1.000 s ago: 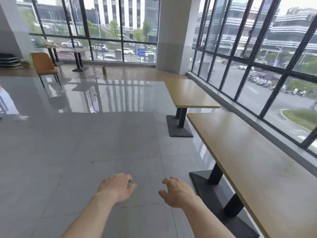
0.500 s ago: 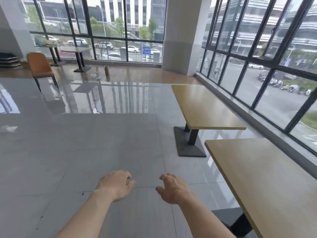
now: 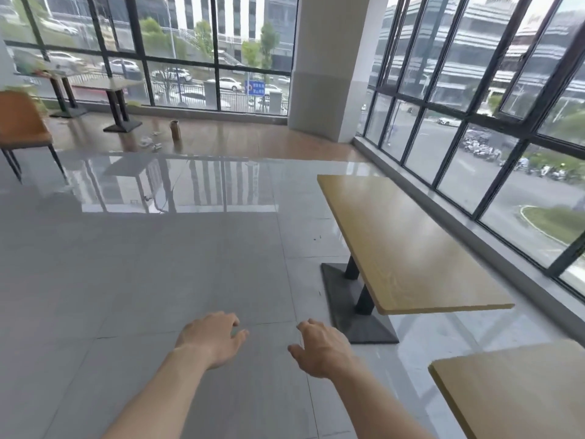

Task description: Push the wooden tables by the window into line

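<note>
Two wooden tables stand along the right-hand window wall. The farther table (image 3: 402, 242) has a light wood top on a black post and flat black base. The nearer table (image 3: 512, 397) shows only its far corner at the bottom right; a gap of floor separates the two. My left hand (image 3: 210, 339) and my right hand (image 3: 321, 350) hover over the grey floor, left of both tables. Both hands are empty with fingers loosely spread, touching nothing.
A white pillar (image 3: 332, 64) stands in the far corner. An orange chair (image 3: 22, 122) sits at the far left, with two dark-legged tables (image 3: 107, 90) by the back window. A brown bottle (image 3: 175, 129) and small litter lie on the floor there. A grey sill (image 3: 474, 223) runs under the right windows.
The view has moved forward along the window: the nearer table has slid down to the bottom right corner and the farther table looms larger. Both hands stay empty and held out in front.
</note>
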`<state>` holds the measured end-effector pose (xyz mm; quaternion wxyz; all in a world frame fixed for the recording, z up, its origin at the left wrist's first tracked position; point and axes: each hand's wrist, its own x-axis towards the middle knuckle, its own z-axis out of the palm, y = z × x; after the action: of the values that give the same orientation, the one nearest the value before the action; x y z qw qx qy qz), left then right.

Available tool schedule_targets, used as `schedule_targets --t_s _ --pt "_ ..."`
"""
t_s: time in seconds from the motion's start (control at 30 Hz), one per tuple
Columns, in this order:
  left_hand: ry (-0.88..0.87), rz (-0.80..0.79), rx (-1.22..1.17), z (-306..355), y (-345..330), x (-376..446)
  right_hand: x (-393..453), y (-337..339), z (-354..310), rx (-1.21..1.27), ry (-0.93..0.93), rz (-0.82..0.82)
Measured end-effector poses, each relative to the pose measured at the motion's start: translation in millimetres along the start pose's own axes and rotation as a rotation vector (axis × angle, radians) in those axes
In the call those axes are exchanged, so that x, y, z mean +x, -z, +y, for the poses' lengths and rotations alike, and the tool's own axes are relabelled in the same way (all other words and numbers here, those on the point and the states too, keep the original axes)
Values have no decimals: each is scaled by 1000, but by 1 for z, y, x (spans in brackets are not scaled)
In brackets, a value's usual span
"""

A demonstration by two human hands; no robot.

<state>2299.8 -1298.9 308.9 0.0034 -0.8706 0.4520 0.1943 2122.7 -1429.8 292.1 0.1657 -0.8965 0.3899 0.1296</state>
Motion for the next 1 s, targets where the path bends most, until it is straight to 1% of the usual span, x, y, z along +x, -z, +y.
schedule_targets --t_s 0.3,0.43,0.53,0.6,0.67,0.73,0.8,0.93,1.0 --pt "-55 -3 16 15 71 264 246 86 33 42 -32 18" --pt "-38 -30 19 29 116 383 361 144 55 47 -21 13" --pt "-17 -17 18 30 158 474 449 194 64 48 -12 9" --pt "-1 -16 29 27 181 516 487 221 65 40 -13 10" --pt "6 13 -2 19 217 605 582 262 63 40 13 24" --pt "30 29 -55 -2 239 722 701 284 56 85 12 41" --pt "12 13 -17 2 251 728 707 297 54 60 1 21" --pt "3 -13 20 0 253 749 726 300 56 -23 3 -14" --pt "-2 -7 -17 -14 269 814 793 316 48 -12 11 -10"
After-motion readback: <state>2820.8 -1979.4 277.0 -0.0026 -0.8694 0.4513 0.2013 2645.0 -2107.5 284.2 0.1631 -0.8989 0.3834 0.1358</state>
